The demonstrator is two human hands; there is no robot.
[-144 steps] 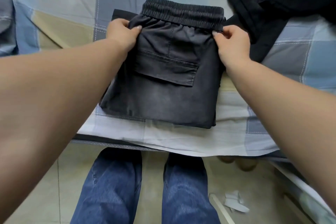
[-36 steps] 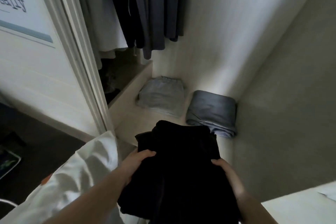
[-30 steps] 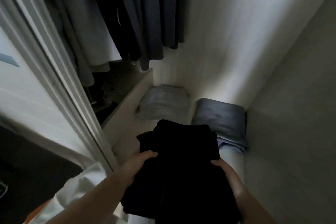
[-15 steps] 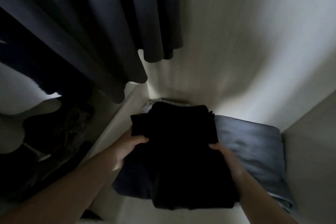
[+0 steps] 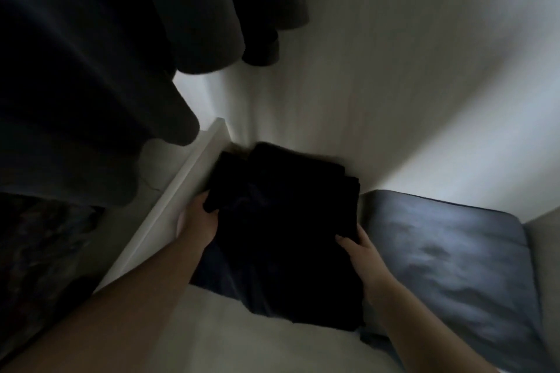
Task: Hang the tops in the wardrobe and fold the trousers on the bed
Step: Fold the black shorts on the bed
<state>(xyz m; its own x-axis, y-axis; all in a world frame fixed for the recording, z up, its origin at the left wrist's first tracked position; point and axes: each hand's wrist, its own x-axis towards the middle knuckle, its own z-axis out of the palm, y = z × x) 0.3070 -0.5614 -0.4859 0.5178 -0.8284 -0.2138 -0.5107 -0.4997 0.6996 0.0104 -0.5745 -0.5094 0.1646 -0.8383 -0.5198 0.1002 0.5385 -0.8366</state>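
A folded stack of dark trousers (image 5: 285, 227) lies low on the pale wardrobe shelf (image 5: 236, 342), over the spot where a light grey folded garment lay, which is now hidden. My left hand (image 5: 198, 221) grips the stack's left edge, with the fingers tucked under the cloth. My right hand (image 5: 356, 247) holds the right edge with its thumb on top. Dark tops (image 5: 127, 39) hang above at the upper left. The view is dim and blurred.
A folded grey-blue garment (image 5: 448, 257) lies right beside the stack. A white divider panel (image 5: 178, 206) borders the shelf on the left, with a dark compartment beyond it. The wardrobe's back and side walls close in behind and to the right.
I have carried the folded trousers from the bed into the wardrobe. Over the last second the stack moved forward and down onto the shelf, covering the light grey garment.
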